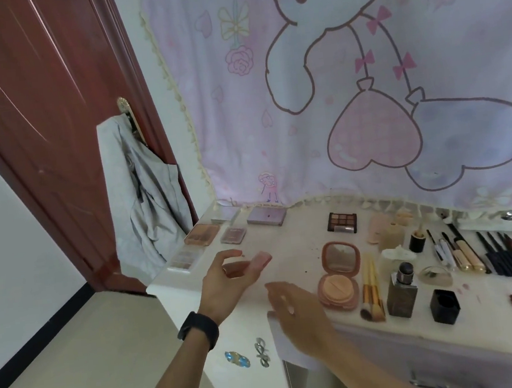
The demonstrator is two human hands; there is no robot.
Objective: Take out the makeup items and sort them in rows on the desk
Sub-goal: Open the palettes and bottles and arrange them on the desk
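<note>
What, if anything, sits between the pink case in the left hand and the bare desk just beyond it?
Nothing visible. The left hand holds the pink case above bare desk; the small palette lies farther back, the open compact to the right. The right hand hovers nearer the front edge.

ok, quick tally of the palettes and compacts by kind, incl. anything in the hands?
Flat palettes lying on the desk: 6
Pink case held in the left hand: 1
Open powder compact: 1
Total: 8
</note>
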